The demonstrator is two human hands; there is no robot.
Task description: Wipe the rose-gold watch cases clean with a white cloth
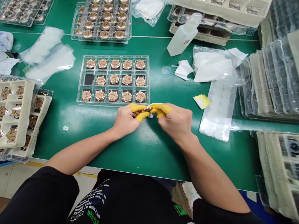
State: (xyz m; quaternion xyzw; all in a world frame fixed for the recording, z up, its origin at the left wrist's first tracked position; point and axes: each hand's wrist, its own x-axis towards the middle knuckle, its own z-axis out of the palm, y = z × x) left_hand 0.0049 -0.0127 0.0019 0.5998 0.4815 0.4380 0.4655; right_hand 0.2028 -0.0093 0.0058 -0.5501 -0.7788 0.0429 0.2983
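Observation:
Between my two hands is a gold-coloured watch case (147,109), partly hidden by fingers. My left hand (130,116) pinches its left side, with yellow finger cots on thumb and forefinger. Yellow cots also cover fingers of my right hand (173,116), which presses a small white wipe (151,115) against the case's right side. Just beyond the hands lies a clear compartment tray (80,77) of gold watch cases, their round backs facing up. The left compartment of its middle row shows only a dark lining.
A white squeeze bottle (183,35) stands tilted-looking at the back right. Near it lie a crumpled wipe (184,69), a yellow-and-white scrap (201,101) and plastic bags of white pads (217,109). Stacked trays (268,84) line the right edge; more watch-case trays (17,115) sit left and at the back.

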